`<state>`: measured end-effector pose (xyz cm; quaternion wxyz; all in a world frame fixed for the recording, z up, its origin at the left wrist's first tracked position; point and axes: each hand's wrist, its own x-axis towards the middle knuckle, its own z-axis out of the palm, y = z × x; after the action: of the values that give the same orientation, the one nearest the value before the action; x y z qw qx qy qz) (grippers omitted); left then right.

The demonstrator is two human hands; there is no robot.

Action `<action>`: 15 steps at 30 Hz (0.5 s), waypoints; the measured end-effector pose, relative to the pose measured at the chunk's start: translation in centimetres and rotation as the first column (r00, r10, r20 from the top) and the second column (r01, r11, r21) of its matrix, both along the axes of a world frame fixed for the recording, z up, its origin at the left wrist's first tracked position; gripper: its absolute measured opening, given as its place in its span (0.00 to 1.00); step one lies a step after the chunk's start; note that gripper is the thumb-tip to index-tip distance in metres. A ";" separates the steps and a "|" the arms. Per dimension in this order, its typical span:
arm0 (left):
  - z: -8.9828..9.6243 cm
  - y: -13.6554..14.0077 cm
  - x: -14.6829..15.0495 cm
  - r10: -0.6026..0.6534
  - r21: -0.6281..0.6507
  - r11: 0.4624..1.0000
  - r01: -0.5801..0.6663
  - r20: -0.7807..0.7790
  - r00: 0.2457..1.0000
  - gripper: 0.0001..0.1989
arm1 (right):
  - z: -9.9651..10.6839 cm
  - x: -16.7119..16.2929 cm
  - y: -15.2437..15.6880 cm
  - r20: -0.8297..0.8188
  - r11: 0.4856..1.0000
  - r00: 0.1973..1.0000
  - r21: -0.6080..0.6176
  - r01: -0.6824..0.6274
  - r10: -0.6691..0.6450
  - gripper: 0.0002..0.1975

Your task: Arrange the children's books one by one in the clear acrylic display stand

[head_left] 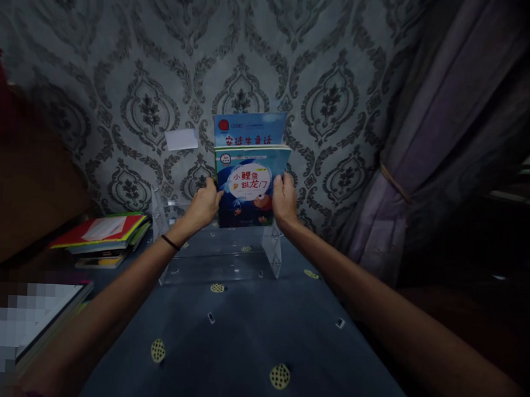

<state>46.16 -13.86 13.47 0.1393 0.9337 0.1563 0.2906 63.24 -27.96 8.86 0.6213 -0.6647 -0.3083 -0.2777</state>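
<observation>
Both my hands grip a blue children's book (250,189) with red Chinese lettering in a white oval and orange fish below. My left hand (207,203) is closed on its left edge, a dark band round the wrist. On the right edge my right hand (285,200) is closed, thumb on the cover. Pale edges along the top suggest more than one book, but I cannot tell. Behind it, a lighter blue book (250,125) stands upright, its lower part hidden. Below and around them is a clear acrylic stepped rack (218,266) on the table.
Several books (105,229) lie stacked on the left, with another stack (62,318) nearer, partly blurred out. A dark blue patterned cloth (241,349) covers the table. Behind it rises a damask-papered wall (152,59) with a white switch plate (181,139). A tied purple curtain (383,209) hangs right.
</observation>
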 end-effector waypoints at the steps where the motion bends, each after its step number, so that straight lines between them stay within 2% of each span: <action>1: 0.1 -0.1 0.0 0.006 -0.005 1.000 -0.006 -0.005 1.000 0.13 | 0.0 -0.2 0.1 -0.023 1.000 1.000 0.014 0.007 -0.007 0.32; 6: -0.1 0.2 0.0 -0.011 0.001 1.000 0.011 -0.003 1.000 0.12 | -0.1 -1.1 0.0 -0.048 0.999 0.999 0.032 -0.020 0.021 0.27; 10: -0.4 0.6 -0.4 -0.051 -0.007 0.999 0.051 0.004 0.999 0.11 | 0.3 -1.4 -0.4 -0.049 0.997 0.998 0.068 -0.042 0.045 0.26; 15: -0.1 0.6 -0.6 -0.093 -0.025 0.995 0.093 0.005 0.996 0.13 | 3.1 -0.5 -0.8 -0.020 0.995 0.998 0.085 -0.061 0.063 0.28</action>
<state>45.59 -13.22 13.40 0.1649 0.9375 0.1158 0.2837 62.74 -28.77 11.92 0.6604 -0.6313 -0.3098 -0.2634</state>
